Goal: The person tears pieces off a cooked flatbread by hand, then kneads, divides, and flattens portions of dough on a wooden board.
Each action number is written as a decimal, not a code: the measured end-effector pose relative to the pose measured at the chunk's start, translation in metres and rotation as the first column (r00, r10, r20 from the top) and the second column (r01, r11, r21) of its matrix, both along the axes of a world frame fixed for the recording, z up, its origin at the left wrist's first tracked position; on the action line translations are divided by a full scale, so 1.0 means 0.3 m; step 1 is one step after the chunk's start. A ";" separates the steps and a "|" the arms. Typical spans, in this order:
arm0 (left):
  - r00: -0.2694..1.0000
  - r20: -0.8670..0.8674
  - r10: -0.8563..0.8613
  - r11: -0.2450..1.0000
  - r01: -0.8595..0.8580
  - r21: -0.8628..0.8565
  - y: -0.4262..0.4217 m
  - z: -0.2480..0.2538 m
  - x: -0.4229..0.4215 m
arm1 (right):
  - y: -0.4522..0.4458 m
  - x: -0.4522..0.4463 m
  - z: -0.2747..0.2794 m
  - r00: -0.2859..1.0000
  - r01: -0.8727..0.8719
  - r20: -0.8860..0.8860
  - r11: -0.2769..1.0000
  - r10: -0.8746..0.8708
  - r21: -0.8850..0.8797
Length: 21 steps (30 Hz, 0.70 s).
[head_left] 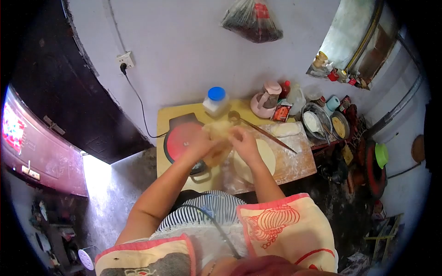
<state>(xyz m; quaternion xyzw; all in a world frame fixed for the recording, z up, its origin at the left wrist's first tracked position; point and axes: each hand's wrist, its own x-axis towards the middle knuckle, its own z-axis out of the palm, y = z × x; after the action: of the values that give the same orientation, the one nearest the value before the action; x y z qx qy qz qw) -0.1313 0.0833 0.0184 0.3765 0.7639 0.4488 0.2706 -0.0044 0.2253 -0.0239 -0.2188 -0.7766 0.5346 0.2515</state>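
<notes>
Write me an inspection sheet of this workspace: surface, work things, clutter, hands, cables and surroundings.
Surface: yellow table; wooden board on it, dusted white.
Work things: blurred pale piece; round dough sheet on the board; red appliance.
Clutter: blue-lidded jar, pink pitcher, dark stick.
Hands: left hand and right hand at the pale piece; grip unclear.
Cables: black cord from wall socket toward the appliance; second cable across striped cloth.
Surroundings: pale wall, filled bag against it.

sheet point(218, 129) | pale yellow, thin-looking, partly blurred, material unclear | limp, pinched between left fingers point(209, 140) and right fingers point(236, 133) | raised above the surface point(163, 118)
</notes>
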 end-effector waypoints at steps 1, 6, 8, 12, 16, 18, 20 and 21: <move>1.000 0.003 -0.004 1.000 0.004 0.015 -0.002 -0.007 0.000 | -0.005 0.001 0.004 1.000 0.001 0.008 0.999 -0.001 0.036; 0.996 -0.080 -0.036 0.999 0.039 0.034 0.010 -0.091 -0.039 | 0.007 -0.028 -0.042 0.999 0.032 -0.010 0.997 -0.032 -0.070; 0.994 -0.111 -0.007 1.000 0.010 0.027 0.021 -0.137 -0.055 | 0.010 -0.037 -0.048 0.999 0.017 -0.031 0.996 -0.019 -0.084; 0.974 -0.182 0.136 0.990 -0.129 0.052 0.015 -0.122 -0.043 | 0.020 -0.046 -0.039 0.997 -0.020 -0.075 0.999 0.023 0.047; 0.993 -0.082 0.089 0.994 -0.094 -0.062 -0.032 -0.041 -0.032 | -0.071 -0.023 0.069 0.985 -0.058 -0.171 0.936 -0.003 -0.348; 0.996 0.043 0.079 0.990 -0.084 0.114 -0.048 -0.038 -0.021 | -0.091 -0.018 0.085 0.990 -0.035 -0.140 0.944 -0.012 -0.327; 0.995 0.063 0.079 0.990 -0.086 0.109 -0.057 -0.044 -0.019 | -0.091 -0.019 0.065 0.992 -0.020 -0.128 0.958 -0.018 -0.286; 0.994 0.071 0.081 0.990 -0.088 0.109 -0.062 -0.047 -0.021 | -0.094 -0.022 0.060 0.990 -0.024 -0.142 0.961 -0.016 -0.275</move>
<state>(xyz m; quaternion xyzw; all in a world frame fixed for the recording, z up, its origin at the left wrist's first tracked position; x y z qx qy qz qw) -0.1375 0.0648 0.0042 0.3432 0.7434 0.5143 0.2552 -0.0110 0.1970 -0.0059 -0.2112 -0.6750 0.6524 0.2723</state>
